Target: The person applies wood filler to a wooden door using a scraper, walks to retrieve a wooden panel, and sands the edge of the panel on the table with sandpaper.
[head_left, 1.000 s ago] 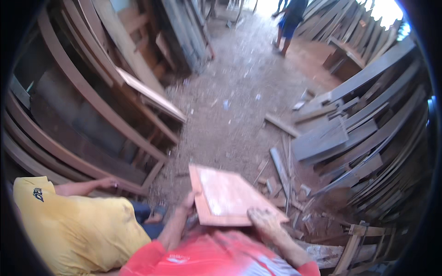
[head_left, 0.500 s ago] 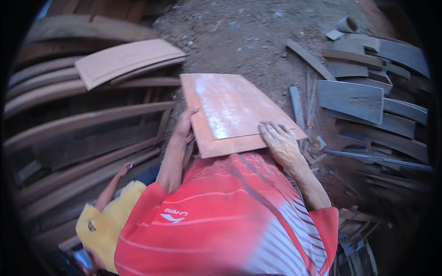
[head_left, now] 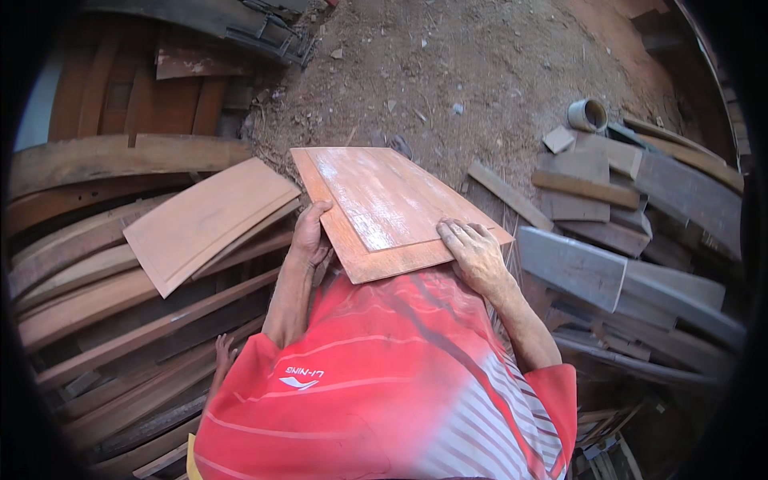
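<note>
Between left hand [head_left: 309, 232] and right hand [head_left: 476, 252] (both gripping its edges) lies wooden panel [head_left: 392, 204].

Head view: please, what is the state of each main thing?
Held wooden panel: in both hands, patchily glossy face up.
Left hand: closed on panel's left edge.
Right hand: closed on panel's near edge.
Second wooden panel: lying unheld on timber.
Cylindrical container: open at visible end.
Grey board: lying on other boards.

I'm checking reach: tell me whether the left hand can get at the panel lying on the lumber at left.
Probably yes, once freed: the left hand grips the held panel, but nothing visible blocks the loose panel nearby.
</note>
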A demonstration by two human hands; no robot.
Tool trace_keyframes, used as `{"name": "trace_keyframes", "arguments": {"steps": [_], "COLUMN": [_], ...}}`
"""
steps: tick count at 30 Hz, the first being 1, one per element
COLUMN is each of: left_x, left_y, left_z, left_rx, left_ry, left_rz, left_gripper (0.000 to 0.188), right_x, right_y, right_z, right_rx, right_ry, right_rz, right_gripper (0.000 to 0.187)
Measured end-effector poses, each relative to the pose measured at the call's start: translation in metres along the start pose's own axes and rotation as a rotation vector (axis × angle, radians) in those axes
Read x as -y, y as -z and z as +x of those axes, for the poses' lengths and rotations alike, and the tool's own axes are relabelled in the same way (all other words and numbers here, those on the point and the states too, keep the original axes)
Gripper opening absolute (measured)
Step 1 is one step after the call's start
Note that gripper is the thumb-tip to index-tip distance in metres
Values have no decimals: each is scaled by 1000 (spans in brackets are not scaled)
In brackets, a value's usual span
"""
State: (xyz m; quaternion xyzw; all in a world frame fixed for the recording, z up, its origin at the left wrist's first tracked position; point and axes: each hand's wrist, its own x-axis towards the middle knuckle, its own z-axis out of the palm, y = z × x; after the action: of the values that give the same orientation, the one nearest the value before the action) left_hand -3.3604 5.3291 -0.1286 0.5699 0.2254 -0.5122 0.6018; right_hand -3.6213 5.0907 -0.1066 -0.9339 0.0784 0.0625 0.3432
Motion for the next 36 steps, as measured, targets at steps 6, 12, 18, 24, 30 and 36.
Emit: {"name": "trace_keyframes", "arguments": {"steps": [6,12,18,24,30,36], "left_x": [-126,-217,-287,-359,-384,-410], "left_y": [-122,-251,-356,-439,-520,-570], "left_z": [69,145,218,306,372,493], "left_rx": [47,127,27,-21,-2,80], "left_ry": [12,-144,-226,-245,-240,-179], "left_rz": [83,231,334,121,92,-43], "left_gripper": [54,59,57,53,55,54], "right_x": [-72,-324,-423,-535,-620,-699], "right_y": [161,139,138,265,352,415], "right_z": [96,194,324,430,457,510], "right_rx": [139,2,151,155,164,276], "right_ry": [-192,-712,-829,-752,-706,-828], "right_rz": [392,388,924,669,489,414], "right_gripper": [70,68,72,77,78,79]}}
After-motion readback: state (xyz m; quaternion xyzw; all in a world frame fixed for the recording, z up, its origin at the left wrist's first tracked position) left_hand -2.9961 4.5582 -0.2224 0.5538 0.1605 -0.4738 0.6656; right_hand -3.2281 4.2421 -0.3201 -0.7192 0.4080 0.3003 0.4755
